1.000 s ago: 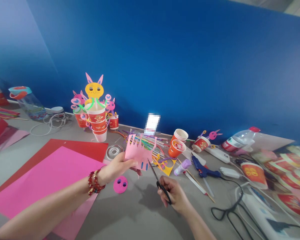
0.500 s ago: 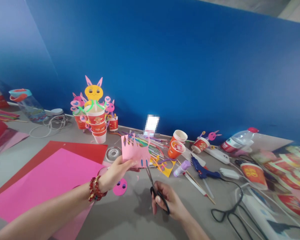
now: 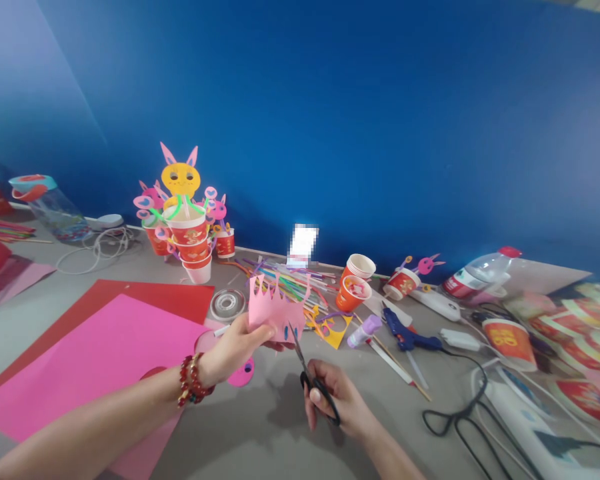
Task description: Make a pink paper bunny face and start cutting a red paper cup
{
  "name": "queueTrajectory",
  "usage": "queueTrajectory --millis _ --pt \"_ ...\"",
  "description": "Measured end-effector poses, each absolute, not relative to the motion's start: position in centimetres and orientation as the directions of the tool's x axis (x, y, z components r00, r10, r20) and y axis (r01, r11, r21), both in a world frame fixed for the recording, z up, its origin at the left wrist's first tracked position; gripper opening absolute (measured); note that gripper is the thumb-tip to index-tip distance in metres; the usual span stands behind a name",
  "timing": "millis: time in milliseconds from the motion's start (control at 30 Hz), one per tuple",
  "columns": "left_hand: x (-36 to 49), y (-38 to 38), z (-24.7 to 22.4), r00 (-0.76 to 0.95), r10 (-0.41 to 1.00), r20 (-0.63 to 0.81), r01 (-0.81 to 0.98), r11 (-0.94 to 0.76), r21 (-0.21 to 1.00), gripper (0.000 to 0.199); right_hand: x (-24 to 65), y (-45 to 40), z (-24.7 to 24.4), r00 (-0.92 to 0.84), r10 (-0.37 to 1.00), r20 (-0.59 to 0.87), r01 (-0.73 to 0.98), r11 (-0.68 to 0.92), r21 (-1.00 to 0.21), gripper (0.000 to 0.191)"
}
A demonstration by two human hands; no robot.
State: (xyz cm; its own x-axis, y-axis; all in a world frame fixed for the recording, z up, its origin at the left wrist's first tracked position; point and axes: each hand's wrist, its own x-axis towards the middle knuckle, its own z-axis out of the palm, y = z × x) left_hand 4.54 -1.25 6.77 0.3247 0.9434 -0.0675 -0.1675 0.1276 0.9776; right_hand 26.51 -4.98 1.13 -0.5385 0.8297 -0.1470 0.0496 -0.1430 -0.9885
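Paper, light pink and jagged along its upper edge (image 3: pixel 273 317), is located at the centre of the frame, raised above the grey tabletop (image 3: pixel 220 433). Two small blue ovals (image 3: pixel 286 332) are noted near its lower edge. The left hand (image 3: pixel 240 347) secures the piece at its lower left, fingers clamped on it, thumb on the near face. A beaded bracelet (image 3: pixel 193 380) is worn at that wrist.

The right hand (image 3: pixel 335 390), lower centre of the frame, has its fingers closed around the black handles of the scissors (image 3: pixel 304 365). The blades point up and left, tips at the paper between the blue ovals; whether they are cutting through cannot be determined.

Surroundings: a magenta disc (image 3: pixel 240 375), partly covered by the left hand; a tape roll (image 3: pixel 227 303) above that hand; a bright pink sheet (image 3: pixel 110 360) overlapping a red sheet (image 3: pixel 175 299) at lower left. Right of centre, a purple glue stick (image 3: pixel 365 331) lies near a blue glue gun (image 3: pixel 407 337). Stacked paper cups (image 3: pixel 195 252), topped by a yellow rabbit face (image 3: pixel 181 179), stand left of centre.
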Motion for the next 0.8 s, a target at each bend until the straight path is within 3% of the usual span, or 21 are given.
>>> queueTrajectory --millis 800 --pt "4.45 -1.22 6.83 0.317 0.944 -0.093 -0.140 0.144 0.980 0.018 26.57 -4.63 0.31 -0.544 0.830 -0.123 0.015 -0.137 -0.991 0.056"
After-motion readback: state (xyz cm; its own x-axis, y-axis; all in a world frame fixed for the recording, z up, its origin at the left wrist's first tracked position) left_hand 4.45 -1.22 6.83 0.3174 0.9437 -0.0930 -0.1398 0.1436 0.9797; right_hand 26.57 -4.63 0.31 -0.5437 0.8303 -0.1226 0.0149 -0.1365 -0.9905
